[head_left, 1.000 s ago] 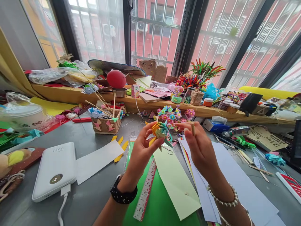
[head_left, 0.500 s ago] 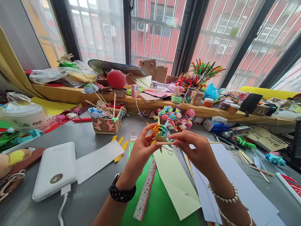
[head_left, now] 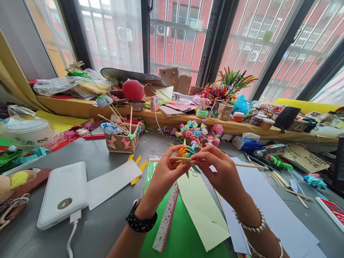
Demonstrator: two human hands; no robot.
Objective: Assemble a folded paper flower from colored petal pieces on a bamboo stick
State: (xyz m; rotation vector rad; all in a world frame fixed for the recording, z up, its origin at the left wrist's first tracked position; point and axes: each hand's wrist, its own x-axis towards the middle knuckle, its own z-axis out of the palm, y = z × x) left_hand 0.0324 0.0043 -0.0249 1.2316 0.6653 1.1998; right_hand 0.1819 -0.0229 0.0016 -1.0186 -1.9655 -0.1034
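Observation:
My left hand (head_left: 166, 172) pinches a small folded paper flower (head_left: 186, 151) in orange, yellow and teal, held above the grey table. My right hand (head_left: 219, 170) is closed on a thin wooden stick (head_left: 248, 166) that lies level, its left tip reaching across under the flower to my left fingers. Both hands meet over a pale green paper strip (head_left: 202, 211) and a green sheet (head_left: 182, 233). A patterned ruler (head_left: 166, 218) lies below my left wrist, which wears a black watch.
A white power bank (head_left: 63, 193) with a cable lies at left beside a white paper (head_left: 113, 182). A small box of sticks (head_left: 121, 141) stands behind. White sheets (head_left: 279, 215) spread at right. Paper flower bouquets (head_left: 197, 132) and craft clutter fill the yellow sill.
My right hand came down and left from an upright pose, turning the stick level and pushing it in under the flower. My left hand dropped slightly with the flower.

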